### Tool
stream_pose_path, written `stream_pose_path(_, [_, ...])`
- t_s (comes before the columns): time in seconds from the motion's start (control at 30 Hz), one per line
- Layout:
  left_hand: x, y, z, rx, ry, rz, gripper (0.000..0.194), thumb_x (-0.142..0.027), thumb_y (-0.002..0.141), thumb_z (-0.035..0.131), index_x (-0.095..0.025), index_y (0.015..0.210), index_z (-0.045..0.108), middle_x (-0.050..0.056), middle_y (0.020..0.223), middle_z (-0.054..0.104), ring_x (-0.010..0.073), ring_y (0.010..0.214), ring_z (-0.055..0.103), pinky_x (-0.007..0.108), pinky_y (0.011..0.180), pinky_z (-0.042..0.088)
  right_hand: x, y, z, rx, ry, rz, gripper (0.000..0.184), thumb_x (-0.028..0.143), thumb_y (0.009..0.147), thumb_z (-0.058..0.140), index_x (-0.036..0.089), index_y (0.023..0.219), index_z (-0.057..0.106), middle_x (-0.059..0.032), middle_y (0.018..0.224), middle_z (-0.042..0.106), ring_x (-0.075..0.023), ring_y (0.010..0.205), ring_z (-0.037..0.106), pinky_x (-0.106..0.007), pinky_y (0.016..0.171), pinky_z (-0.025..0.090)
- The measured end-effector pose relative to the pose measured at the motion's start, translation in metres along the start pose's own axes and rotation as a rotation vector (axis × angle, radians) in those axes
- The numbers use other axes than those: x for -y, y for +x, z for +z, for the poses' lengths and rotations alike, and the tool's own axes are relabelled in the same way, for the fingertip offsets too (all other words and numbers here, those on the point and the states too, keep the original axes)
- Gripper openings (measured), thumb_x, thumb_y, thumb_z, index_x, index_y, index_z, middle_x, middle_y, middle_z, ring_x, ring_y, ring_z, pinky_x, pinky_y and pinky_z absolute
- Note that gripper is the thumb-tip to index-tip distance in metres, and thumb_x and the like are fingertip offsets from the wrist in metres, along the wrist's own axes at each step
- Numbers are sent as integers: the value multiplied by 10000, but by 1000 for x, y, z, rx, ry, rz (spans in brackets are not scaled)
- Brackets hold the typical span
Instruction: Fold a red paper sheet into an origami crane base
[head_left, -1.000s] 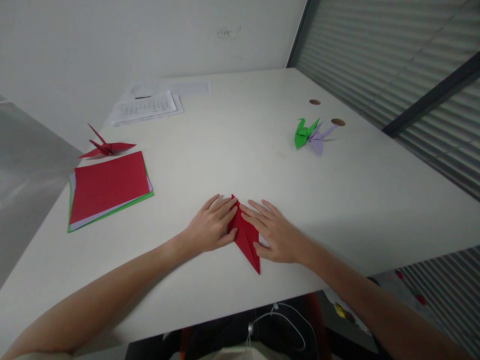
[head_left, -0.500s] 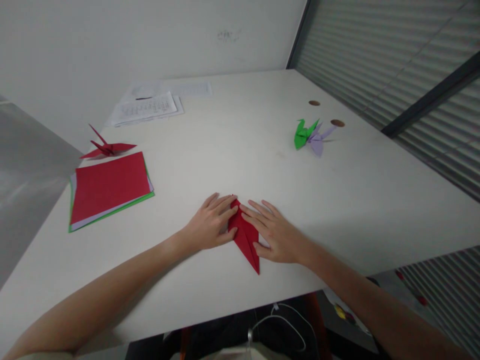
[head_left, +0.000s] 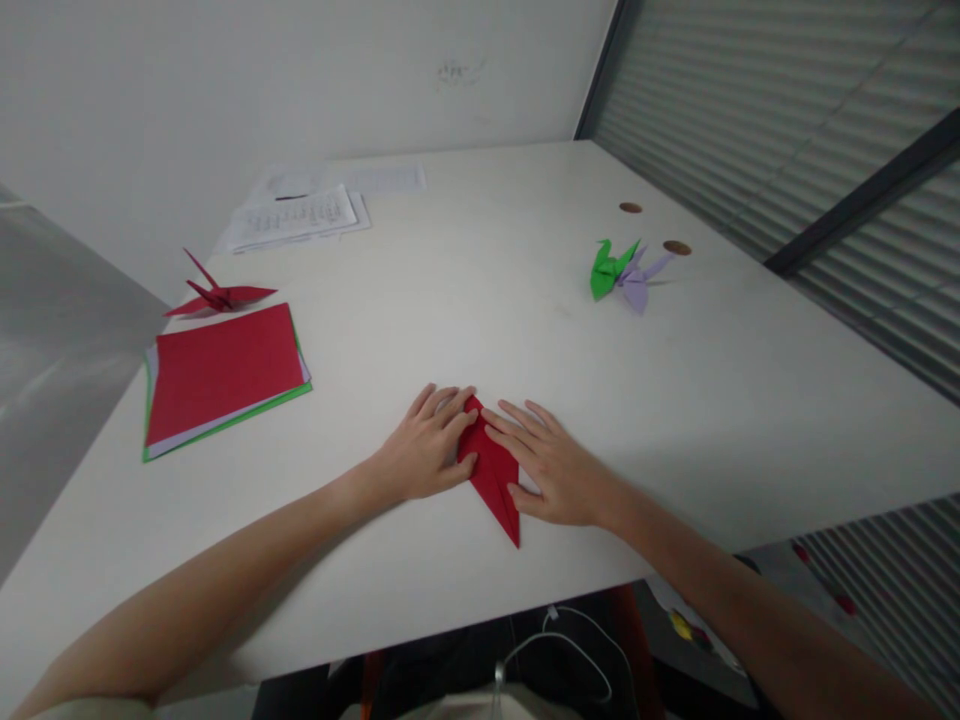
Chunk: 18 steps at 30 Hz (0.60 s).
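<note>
A folded piece of red origami paper [head_left: 493, 472] lies flat on the white table, kite-shaped, its long point toward me. My left hand [head_left: 431, 440] rests over its upper left edge, fingers stretched out and thumb touching the paper. On the other side, my right hand [head_left: 551, 465] lies with fingers spread, its index fingertip on the upper part and its thumb near the right edge. The fingers partly cover the paper's top and both sides.
At the left sits a stack of coloured paper [head_left: 229, 370], red on top, with a red paper crane [head_left: 219, 297] behind it. Printed sheets [head_left: 300, 215] lie farther back. To the right stand a green paper crane [head_left: 606, 268] and a purple paper crane [head_left: 636, 285], near two round holes.
Both hands keep nearly the same place on the red paper. The whole view has shifted very slightly.
</note>
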<state>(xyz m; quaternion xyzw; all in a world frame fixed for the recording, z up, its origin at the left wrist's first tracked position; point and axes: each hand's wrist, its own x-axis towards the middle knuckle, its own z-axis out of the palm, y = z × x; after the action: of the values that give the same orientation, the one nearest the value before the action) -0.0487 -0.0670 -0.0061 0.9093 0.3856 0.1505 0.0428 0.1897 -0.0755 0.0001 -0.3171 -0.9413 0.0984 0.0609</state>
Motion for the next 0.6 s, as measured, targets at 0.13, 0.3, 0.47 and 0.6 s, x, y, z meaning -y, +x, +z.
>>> stream_pose_path(0.13, [-3, -2, -1, -84, 20, 104, 372, -310, 898, 518, -117, 1206, 597, 156, 1391, 531, 293, 1279, 486, 517, 1121, 350, 0, -1, 1, -14, 4, -8, 698, 331, 852, 488, 79, 1481, 317, -139, 1562, 314, -295, 1464, 196, -536, 1189, 145])
stream_pose_path(0.3, [-5, -3, 0, -121, 50, 91, 376, -304, 910, 506, -93, 1200, 619, 155, 1310, 605, 277, 1227, 550, 480, 1085, 408, -1, -1, 1, -13, 4, -12, 700, 336, 853, 487, 92, 1486, 314, -129, 1568, 303, -298, 1463, 198, -536, 1187, 144])
stream_pose_path(0.47, [-3, -2, 0, -56, 26, 47, 458, -352, 904, 514, -69, 1257, 583, 179, 1353, 566, 296, 1267, 519, 514, 1101, 380, -1, -1, 1, 0, 6, -9, 688, 321, 847, 487, 88, 1476, 333, -127, 1572, 295, -300, 1464, 187, -532, 1190, 129])
stream_pose_path(0.6, [-3, -1, -2, -43, 12, 24, 421, -364, 888, 536, -105, 1211, 614, 159, 1340, 579, 296, 1230, 543, 517, 1097, 380, -1, 0, 1, 1, 21, -10, 694, 320, 844, 499, 107, 1482, 328, -120, 1574, 295, -299, 1466, 181, -538, 1186, 135])
